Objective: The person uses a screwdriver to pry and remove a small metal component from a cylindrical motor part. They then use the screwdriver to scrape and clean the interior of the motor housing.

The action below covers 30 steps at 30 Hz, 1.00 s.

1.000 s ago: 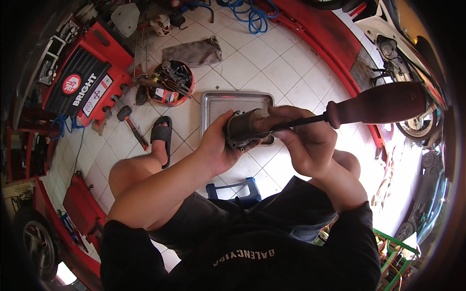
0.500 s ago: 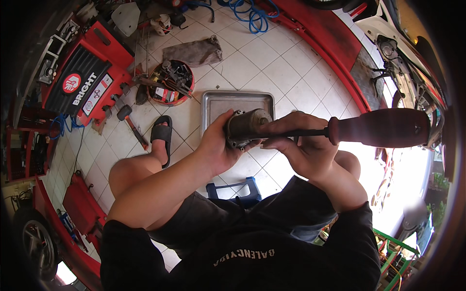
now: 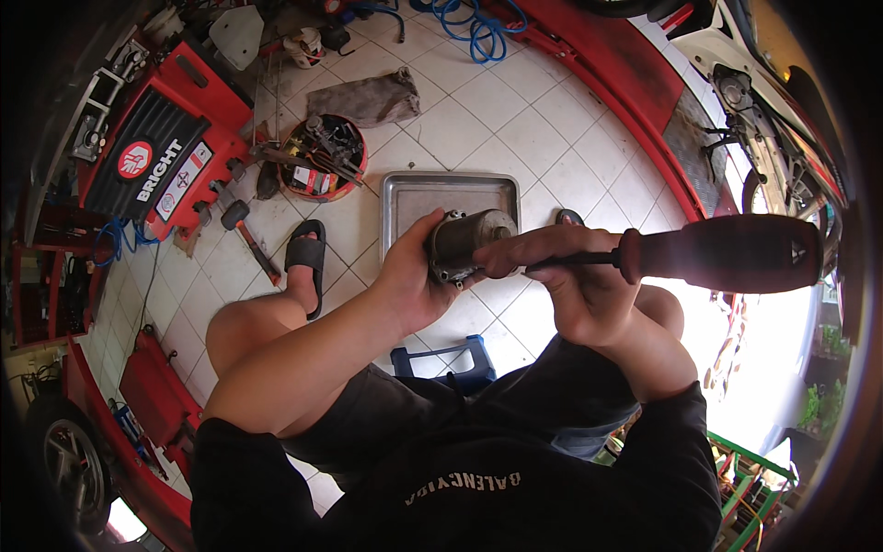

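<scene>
Left forearm [image 3: 313, 354] ran diagonally inward from lower left, its wrist nearly straight. Left hand [image 3: 414, 281] was cupped in a grip; thumb [image 3: 429, 224] on the far side, other fingers largely hidden below. Right forearm [image 3: 648, 354] slanted inward from lower right, elbow bent. Right hand [image 3: 584, 267] was curled in a grip, forefinger [image 3: 529, 247] stretched leftward, thumb tucked under it. Forefinger tip lay near the left fingertips; contact could not be judged.
</scene>
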### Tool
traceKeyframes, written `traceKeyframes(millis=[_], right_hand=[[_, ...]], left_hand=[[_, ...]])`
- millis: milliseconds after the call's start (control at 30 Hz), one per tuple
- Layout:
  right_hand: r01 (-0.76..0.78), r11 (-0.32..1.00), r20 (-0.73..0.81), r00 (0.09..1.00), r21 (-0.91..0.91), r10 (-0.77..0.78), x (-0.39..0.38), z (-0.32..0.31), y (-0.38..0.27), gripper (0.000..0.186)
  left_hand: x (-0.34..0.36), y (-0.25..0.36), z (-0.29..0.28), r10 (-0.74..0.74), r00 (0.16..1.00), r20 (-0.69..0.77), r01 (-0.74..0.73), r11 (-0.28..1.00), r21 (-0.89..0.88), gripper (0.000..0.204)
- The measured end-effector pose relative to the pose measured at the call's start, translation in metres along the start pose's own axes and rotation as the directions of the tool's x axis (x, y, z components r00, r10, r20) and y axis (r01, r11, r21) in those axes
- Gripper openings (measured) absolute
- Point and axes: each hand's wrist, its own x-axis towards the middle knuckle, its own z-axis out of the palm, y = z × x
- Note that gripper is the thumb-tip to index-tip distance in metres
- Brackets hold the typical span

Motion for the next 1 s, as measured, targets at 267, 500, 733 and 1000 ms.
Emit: traceKeyframes(millis=[267, 500, 733, 1000], right_hand=[[0.128, 0.974, 0.068, 0.991, -0.184, -0.117, 0.005, 0.005, -0.003, 0.016], [0.113, 0.960, 0.087, 0.992, -0.257, -0.093, 0.002, 0.005, -0.003, 0.015], [-0.027, 0.994, 0.008, 1.000, -0.101, 0.028, 0.005, -0.002, -0.020, 0.065], [0.446, 0.883, -0.262, 0.843, -0.147, -0.470, 0.007, -0.041, -0.040, 0.113]], left_hand=[[0.002, -0.004, -0.014, -0.020, 0.999, 0.045, 0.021, 1.000, -0.011, 0.040], [0.003, -0.003, -0.014, -0.014, 1.000, -0.011, 0.014, 1.000, -0.017, 0.039], [0.005, -0.002, -0.014, -0.014, 0.999, 0.031, 0.015, 1.000, -0.010, 0.036], [0.005, 0.001, -0.011, 0.012, 0.999, -0.036, -0.009, 0.996, 0.087, 0.036]])
